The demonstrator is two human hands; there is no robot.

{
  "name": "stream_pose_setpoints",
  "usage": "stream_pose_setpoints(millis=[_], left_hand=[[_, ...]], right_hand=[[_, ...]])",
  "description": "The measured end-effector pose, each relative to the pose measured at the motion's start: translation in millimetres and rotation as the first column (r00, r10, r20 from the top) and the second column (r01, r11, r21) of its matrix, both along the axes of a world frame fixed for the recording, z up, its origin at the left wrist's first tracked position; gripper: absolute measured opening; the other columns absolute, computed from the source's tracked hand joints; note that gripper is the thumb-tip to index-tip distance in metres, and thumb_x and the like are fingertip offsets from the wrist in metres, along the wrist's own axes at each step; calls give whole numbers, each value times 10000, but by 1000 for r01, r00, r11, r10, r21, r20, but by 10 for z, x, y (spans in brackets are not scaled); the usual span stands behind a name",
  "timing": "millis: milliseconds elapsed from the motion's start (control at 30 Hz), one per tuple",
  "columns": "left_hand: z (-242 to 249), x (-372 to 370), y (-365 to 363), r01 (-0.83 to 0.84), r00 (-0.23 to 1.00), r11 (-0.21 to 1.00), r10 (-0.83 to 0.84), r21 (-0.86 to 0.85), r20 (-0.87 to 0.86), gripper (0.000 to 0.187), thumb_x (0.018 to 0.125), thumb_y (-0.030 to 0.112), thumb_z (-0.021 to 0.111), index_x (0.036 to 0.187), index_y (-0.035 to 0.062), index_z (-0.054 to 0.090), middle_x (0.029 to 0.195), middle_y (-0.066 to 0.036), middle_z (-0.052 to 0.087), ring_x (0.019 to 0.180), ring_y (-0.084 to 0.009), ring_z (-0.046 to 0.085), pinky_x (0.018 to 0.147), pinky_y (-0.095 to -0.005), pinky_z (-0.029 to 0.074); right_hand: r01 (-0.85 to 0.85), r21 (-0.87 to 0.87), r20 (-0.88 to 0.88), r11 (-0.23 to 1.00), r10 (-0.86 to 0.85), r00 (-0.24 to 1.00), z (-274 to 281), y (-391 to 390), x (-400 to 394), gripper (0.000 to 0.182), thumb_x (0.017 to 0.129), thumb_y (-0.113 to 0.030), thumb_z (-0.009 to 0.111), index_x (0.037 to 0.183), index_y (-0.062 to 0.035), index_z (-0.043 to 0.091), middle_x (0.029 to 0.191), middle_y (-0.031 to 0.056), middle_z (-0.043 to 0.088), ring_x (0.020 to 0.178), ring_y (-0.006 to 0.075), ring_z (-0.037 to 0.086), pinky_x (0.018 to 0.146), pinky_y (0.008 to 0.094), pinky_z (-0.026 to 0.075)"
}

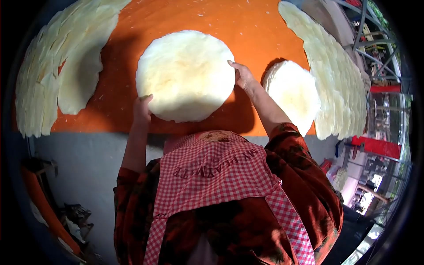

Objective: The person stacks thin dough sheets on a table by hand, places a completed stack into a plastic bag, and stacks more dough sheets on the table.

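A large, round, pale flatbread point(185, 73) is held up between my two hands over the orange tabletop point(154, 15). My left hand point(142, 108) grips its lower left edge, the thumb lying on top. At the right edge, my right hand point(242, 75) pinches the rim with the thumb above; the other fingers are hidden underneath. The bread's face has faint yellow-brown patches, and its shadow falls on the orange surface below. Close to my right forearm stands a stack of similar round flatbreads point(293, 92).
Overlapping rows of flat sheets lie on the left point(81, 66) and on the right point(335, 84) of the tabletop. Grey floor point(84, 163) shows in front of the table. Metal framing point(380, 44) and a red panel point(377, 147) stand at the far right.
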State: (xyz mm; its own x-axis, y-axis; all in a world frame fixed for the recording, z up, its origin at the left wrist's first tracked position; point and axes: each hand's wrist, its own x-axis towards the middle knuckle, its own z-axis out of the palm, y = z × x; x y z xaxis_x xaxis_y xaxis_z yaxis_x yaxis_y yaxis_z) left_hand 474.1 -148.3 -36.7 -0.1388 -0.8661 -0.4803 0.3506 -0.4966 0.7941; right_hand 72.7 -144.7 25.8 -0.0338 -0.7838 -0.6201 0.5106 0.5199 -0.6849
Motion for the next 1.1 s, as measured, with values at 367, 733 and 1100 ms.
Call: stream_pose_setpoints(millis=[367, 733, 1100], left_hand=[[80, 152, -621, 174, 985, 981, -171, 86, -38, 630, 826, 313, 676, 1327, 13, 441, 1268, -153, 535, 1135, -287, 535, 942, -419, 457], [905, -696, -343, 241, 966, 966, -228, -96, 124, 575, 797, 75, 584, 1345, 42, 414, 1242, -109, 535, 1135, -266, 516, 938, -406, 448], [2021, -3843, 613, 672, 702, 693, -708, -261, -73, 503, 822, 143, 606, 1283, 13, 450, 1156, -131, 566, 1047, -249, 565, 866, -368, 470]], right_hand=[[164, -63, 102, 984, -157, 982, 7, 295, 375, 370, 795, -133, 607, 1116, 47, 574, 1109, 169, 621, 1070, 290, 584, 935, 394, 474], [193, -580, -231, 791, -387, 892, 693, 915, -260, 489, 773, 89, 567, 1250, -6, 511, 1123, 103, 618, 1037, 225, 588, 943, 348, 461], [476, -546, -287, 689, -688, 667, 1695, 2908, -2762, 441, 782, 55, 606, 1208, 47, 492, 1087, 176, 624, 993, 289, 626, 849, 384, 541]])
